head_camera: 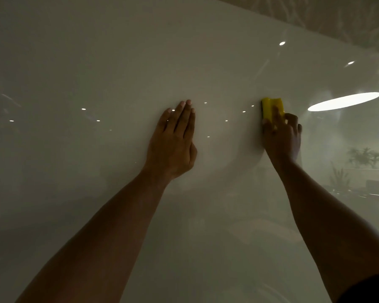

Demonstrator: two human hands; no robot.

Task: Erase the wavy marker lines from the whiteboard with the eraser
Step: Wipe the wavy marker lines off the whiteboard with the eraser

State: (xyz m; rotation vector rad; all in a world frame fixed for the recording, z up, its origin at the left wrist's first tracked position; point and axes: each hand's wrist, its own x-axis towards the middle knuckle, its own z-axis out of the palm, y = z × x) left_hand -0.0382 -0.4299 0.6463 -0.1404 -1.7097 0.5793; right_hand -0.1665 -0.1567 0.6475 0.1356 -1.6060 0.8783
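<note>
Whiteboard point(118, 62): large glossy pale panel, smooth, mirror-like; reflects round ceiling lights, one big oval light point(344, 101), potted plants point(368, 157) at right. No marker lines discernible on visible area. Eraser point(271, 107): small yellow rectangular block, soft-looking, dark edge on left side, pressed flat to whiteboard at centre-right. Right hand point(281, 134) grasps eraser, fingers point(278, 114) lying over its back. Left hand point(173, 141) flat on whiteboard, fingers extended together, released, holding nothing, well apart from eraser.

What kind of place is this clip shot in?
Probably an office or meeting room: a large glossy whiteboard reflects recessed ceiling lights and potted plants.
</note>
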